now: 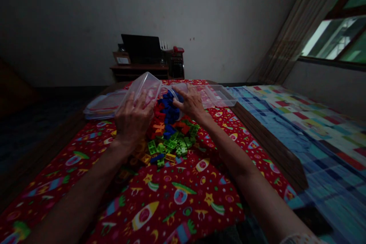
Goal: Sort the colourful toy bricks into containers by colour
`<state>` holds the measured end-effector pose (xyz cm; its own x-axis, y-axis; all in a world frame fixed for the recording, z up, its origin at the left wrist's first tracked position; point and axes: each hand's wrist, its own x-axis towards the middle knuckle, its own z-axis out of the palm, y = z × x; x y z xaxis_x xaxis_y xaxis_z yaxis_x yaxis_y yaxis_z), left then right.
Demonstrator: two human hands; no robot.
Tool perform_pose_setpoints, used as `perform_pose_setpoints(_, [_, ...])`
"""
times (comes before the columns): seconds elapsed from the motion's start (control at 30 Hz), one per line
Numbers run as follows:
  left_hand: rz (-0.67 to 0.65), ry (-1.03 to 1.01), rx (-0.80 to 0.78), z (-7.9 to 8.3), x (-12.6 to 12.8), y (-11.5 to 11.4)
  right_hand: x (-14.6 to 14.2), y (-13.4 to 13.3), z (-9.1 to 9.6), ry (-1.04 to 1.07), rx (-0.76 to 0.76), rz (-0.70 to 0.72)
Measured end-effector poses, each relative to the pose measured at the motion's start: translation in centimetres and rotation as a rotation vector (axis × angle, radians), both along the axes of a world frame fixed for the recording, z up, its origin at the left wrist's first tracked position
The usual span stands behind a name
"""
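A pile of toy building bricks lies on the red patterned cloth, with blue bricks at the back, red and orange bricks in the middle, and green bricks and yellow ones nearer me. My left hand is closed on a clear plastic box, tilted up beside the pile. Across from it, my right hand is closed on the rim of another clear plastic container, next to the blue bricks. Its fingertips are partly hard to make out against the see-through plastic.
Stacked clear plastic lids or boxes lie left of the pile. Another clear plastic box stands at the right back. A bed with a checked cover adjoins the table's wooden right edge. A dark monitor stands by the wall.
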<state>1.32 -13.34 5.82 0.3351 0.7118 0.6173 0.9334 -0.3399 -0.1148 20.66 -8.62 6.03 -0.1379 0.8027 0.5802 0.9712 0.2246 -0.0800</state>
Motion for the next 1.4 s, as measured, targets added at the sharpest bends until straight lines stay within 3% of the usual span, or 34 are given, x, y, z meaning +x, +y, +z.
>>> perform_pose_setpoints(1.4, [0.075, -0.053, 0.053, 2.1, -3.1, 0.1, -0.4, -1.4, 0.8, -0.201, 0.094, 0.084])
